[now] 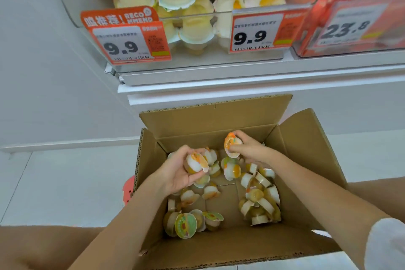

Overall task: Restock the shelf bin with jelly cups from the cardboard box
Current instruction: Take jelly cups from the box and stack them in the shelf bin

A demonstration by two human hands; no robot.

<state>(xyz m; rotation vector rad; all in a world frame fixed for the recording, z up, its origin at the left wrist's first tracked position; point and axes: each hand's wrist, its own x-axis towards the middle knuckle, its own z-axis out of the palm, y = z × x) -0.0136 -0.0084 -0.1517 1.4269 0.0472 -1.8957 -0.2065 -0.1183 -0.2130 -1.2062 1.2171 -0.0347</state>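
- Left hand (178, 171) grips orange-lidded jelly cup (196, 162) above the cardboard box (306, 138), ready for lifting.
- Right hand (249, 149) pinches second cup (232, 141) over the box's far wall.
- Shelf bin (197, 50) sits above the box, so carries stay short.

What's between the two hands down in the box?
In the head view, loose jelly cups lie on the cardboard box floor between the left hand and right hand, each holding a cup.

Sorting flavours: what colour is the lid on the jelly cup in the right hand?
Orange with a light fruit print, on the jelly cup held by the right hand; head view.
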